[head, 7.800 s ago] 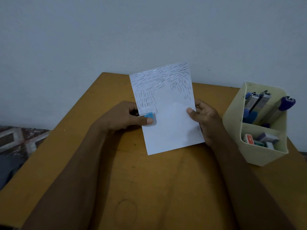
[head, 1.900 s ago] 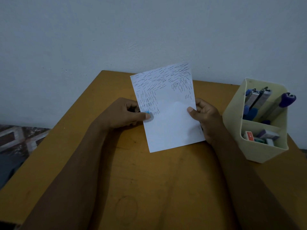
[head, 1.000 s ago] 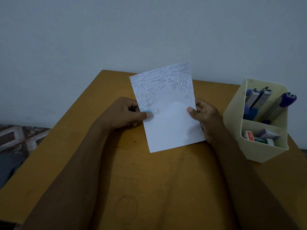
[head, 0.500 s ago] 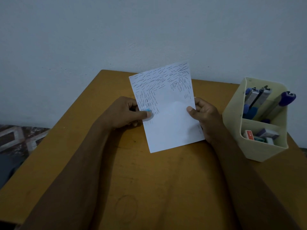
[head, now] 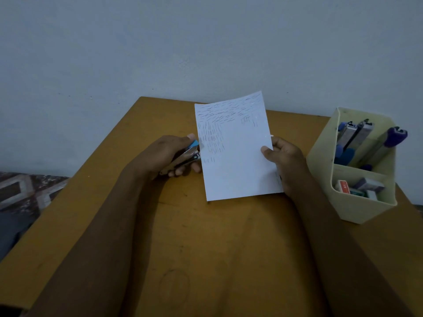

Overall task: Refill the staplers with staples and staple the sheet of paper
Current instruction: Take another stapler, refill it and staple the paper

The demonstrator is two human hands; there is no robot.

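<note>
Here, the left hand (head: 164, 156) gripped a blue stapler (head: 191, 153) beside the sheet (head: 235, 156) that the right hand (head: 283, 163) pinched by one edge, so it might buckle when stapled.

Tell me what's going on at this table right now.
A person is stapling a sheet of paper over a wooden table. The left hand grips a small blue-tipped stapler at the sheet's left edge, while the right hand pinches its right edge. Many staples already cover the sheet's upper part. A cream organizer on the right holds more staplers and staple boxes.
</note>
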